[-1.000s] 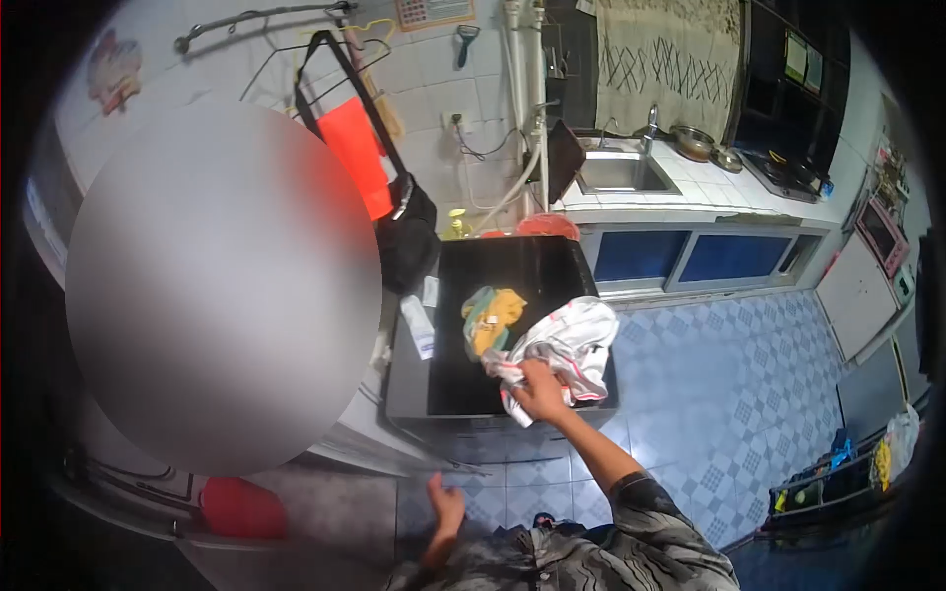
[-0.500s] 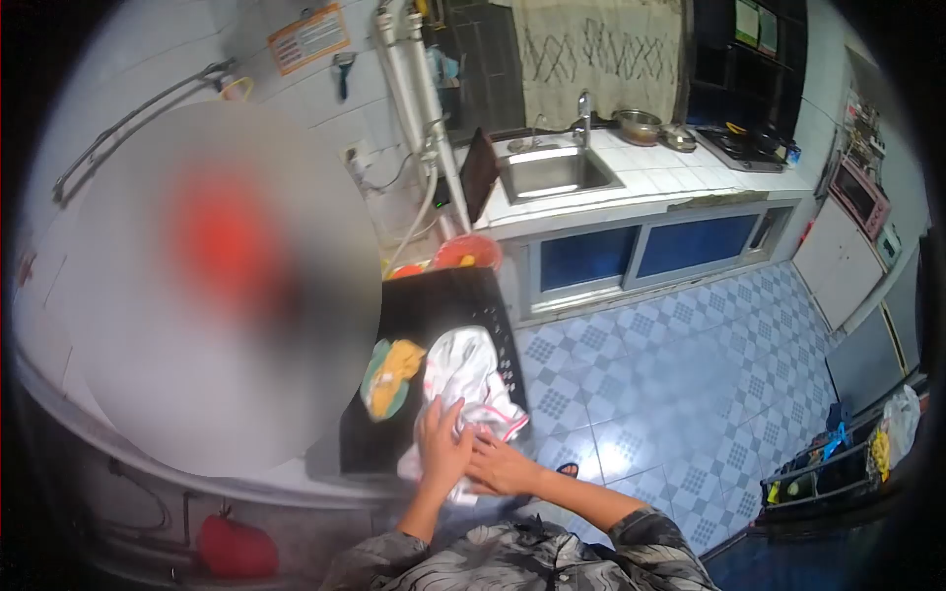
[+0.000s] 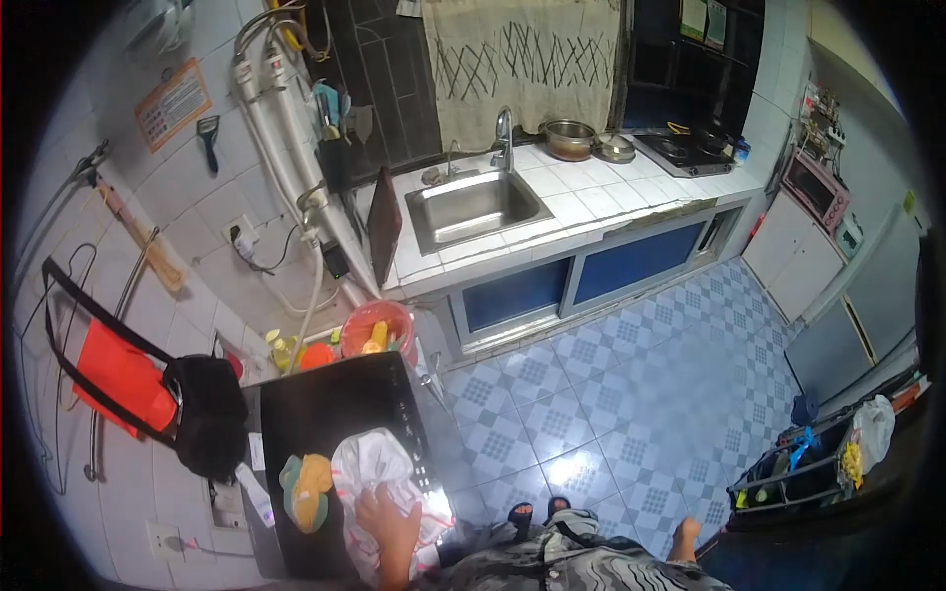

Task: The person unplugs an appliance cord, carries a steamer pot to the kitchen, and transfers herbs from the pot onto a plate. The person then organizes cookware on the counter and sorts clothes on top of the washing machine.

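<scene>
A white cloth with red-pink trim [image 3: 372, 459] lies bunched on the dark top of a low appliance [image 3: 296, 399]. My left hand [image 3: 391, 524] rests on this cloth with its fingers spread. Just left of it lies a yellow and green cloth [image 3: 307, 491]. My right hand [image 3: 685, 537] is away from the appliance, low at the right beside my patterned clothing; its fingers are too small and turned away to make out.
Behind the appliance stands a red basin [image 3: 378, 330] with yellow items. A sink [image 3: 477, 209] and a stove [image 3: 685, 153] are along the back counter. A black bag [image 3: 207, 414] hangs at the left, and a rack [image 3: 798, 483] stands at the right.
The view has turned rightward. My right hand has left the white cloth and moved to the right, while my left hand stays on it. The white cloth is more spread out than a second ago.
</scene>
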A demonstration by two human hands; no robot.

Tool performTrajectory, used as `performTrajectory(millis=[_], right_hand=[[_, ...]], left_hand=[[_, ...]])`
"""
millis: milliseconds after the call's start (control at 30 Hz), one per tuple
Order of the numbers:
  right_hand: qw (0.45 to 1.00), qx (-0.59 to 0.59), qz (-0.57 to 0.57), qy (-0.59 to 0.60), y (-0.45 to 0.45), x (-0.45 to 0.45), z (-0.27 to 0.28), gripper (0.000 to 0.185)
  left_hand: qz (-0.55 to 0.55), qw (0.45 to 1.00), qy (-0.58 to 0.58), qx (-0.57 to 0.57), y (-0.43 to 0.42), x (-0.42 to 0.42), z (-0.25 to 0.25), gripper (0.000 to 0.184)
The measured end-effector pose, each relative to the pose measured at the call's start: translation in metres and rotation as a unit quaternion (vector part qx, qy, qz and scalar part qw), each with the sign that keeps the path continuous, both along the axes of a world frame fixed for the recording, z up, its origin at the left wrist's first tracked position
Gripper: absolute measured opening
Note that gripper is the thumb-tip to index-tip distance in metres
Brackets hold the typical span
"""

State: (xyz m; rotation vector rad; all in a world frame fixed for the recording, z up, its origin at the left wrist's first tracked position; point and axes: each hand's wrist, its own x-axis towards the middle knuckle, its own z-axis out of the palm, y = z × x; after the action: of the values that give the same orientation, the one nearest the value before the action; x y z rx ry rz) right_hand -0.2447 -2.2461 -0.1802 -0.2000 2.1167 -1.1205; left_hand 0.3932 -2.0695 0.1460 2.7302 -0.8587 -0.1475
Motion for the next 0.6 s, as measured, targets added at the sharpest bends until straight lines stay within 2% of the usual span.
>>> performTrajectory(millis=[33, 67, 100, 133, 167, 200, 267, 300, 333, 400, 433, 467, 500, 533, 600], right_hand=[[0.991, 0.119, 0.038, -0.045, 0.011, -0.004, 0.012, 0.014], [0.967, 0.194, 0.146, -0.080, 0.027, -0.022, -0.018, 0.015], [0.913, 0.254, 0.295, -0.120, 0.040, -0.043, -0.058, 0.021], [0.827, 0.251, 0.478, -0.158, 0.040, -0.063, -0.106, 0.028], [0.687, 0.114, 0.644, -0.315, 0.044, -0.078, -0.142, 0.036], [0.632, 0.069, 0.729, -0.254, 0.014, -0.064, -0.155, 0.037], [0.515, -0.045, 0.850, -0.101, -0.055, -0.017, -0.164, 0.038], [0.529, 0.083, 0.843, 0.047, -0.103, 0.029, -0.126, 0.032], [0.546, 0.151, 0.813, 0.133, -0.151, 0.080, -0.093, 0.028], [0.588, 0.137, 0.778, 0.176, -0.229, 0.164, -0.025, 0.023], [0.642, 0.030, 0.727, 0.240, -0.268, 0.179, -0.052, 0.026], [0.635, -0.025, 0.715, 0.292, -0.296, 0.219, 0.002, 0.028], [0.622, -0.080, 0.715, 0.307, -0.321, 0.248, 0.033, 0.028], [0.590, -0.072, 0.761, 0.260, -0.358, 0.259, 0.019, 0.027], [0.541, -0.145, 0.760, 0.330, -0.405, 0.283, -0.023, 0.026]], left_hand=[[0.011, 1.000, -0.014, -0.005, 0.001, -0.002, -0.002, 0.074], [0.024, 0.999, -0.027, -0.009, 0.001, -0.006, -0.004, 0.076], [0.058, 0.996, -0.054, 0.029, -0.001, -0.011, -0.002, 0.082], [0.062, 0.996, -0.051, 0.030, -0.010, -0.020, 0.011, 0.082], [0.135, 0.984, -0.080, 0.081, -0.022, -0.029, 0.032, 0.085], [0.210, 0.962, -0.108, 0.134, -0.031, -0.037, 0.042, 0.089], [0.251, 0.950, -0.117, 0.141, -0.034, -0.047, 0.037, 0.092], [0.279, 0.949, -0.066, 0.128, -0.036, -0.050, 0.036, 0.093], [0.308, 0.944, -0.017, 0.114, -0.034, -0.052, 0.031, 0.094], [0.320, 0.943, -0.010, 0.085, -0.034, -0.046, 0.014, 0.095], [0.326, 0.941, -0.020, 0.088, -0.034, -0.043, 0.008, 0.095], [0.329, 0.939, -0.030, 0.090, -0.033, -0.039, 0.004, 0.095], [0.315, 0.943, -0.024, 0.101, -0.031, -0.037, 0.006, 0.098], [0.325, 0.939, -0.025, 0.108, -0.032, -0.037, 0.002, 0.098], [0.305, 0.941, -0.044, 0.143, -0.032, -0.038, -0.003, 0.101]])
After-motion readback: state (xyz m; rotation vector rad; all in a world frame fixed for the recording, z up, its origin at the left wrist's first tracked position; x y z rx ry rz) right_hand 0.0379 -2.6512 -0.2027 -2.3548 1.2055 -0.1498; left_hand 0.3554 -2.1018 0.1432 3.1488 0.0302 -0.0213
